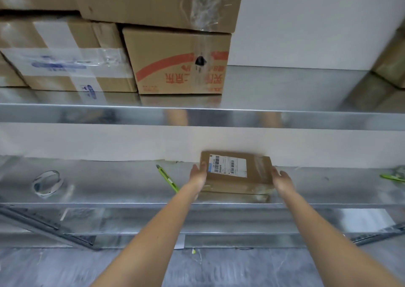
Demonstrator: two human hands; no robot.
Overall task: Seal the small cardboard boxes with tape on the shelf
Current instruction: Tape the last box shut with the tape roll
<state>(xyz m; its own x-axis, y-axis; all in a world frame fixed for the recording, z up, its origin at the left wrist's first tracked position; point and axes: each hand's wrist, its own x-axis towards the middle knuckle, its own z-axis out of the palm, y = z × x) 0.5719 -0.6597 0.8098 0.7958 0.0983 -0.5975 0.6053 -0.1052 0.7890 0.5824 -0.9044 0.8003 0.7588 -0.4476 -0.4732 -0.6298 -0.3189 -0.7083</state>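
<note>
Galvanised steel made up the shelf (114, 186) I was working at, its front lip running straight across below my wrists and the white wall closing it off behind. From my remote seat I saw the small cardboard box (235, 174) far back on that shelf, its rear edge against the wall, white label up, with clear tape shining on its right end. My left hand (198, 175) lay flat against the box's left side, fingers straight, a wide grip that only pressed; my right hand (281, 178) stood at the right side, fingers likewise straight, and I could not tell whether it touched the cardboard. So the box sat between both hands, neither curled round it. Just left of my left wrist lay a green utility knife (167, 178), and well apart, further left, a roll of clear tape (47, 183). Bare shelf ran on to the right. Overhead, the upper shelf (285, 117) carried large cartons (177, 61).
</note>
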